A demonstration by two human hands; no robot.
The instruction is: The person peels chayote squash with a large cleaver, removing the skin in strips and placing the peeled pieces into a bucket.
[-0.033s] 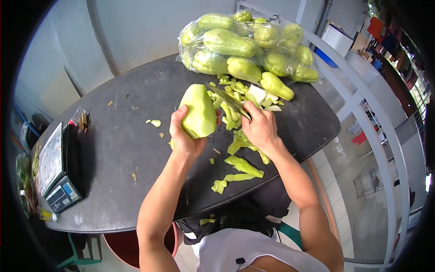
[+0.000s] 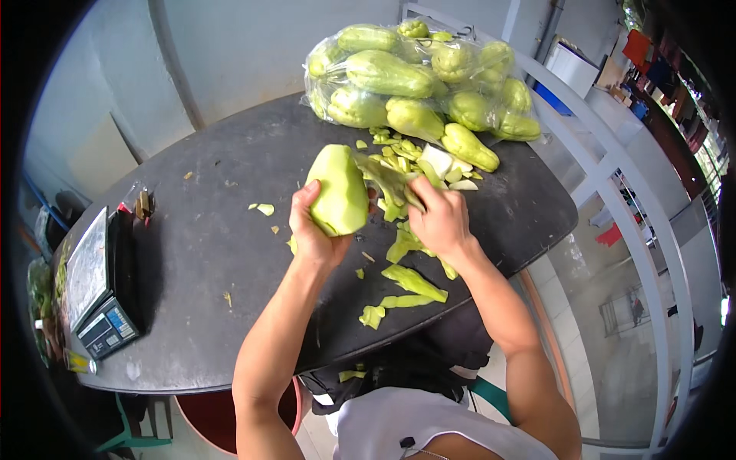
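The left hand (image 2: 316,236) had its grip clamped round a pale green gourd (image 2: 337,188) above the table (image 2: 230,268); the right hand (image 2: 441,218) had its grip closed on a knife (image 2: 391,179) beside it. Peelings (image 2: 414,280) lay toward the near edge, bagged gourds (image 2: 387,73) by the far edge.

Probably produce-preparation area: digital scale (image 2: 106,326), bagged green vegetables (image 2: 388,73), peelings (image 2: 415,281) on dark table (image 2: 207,261).
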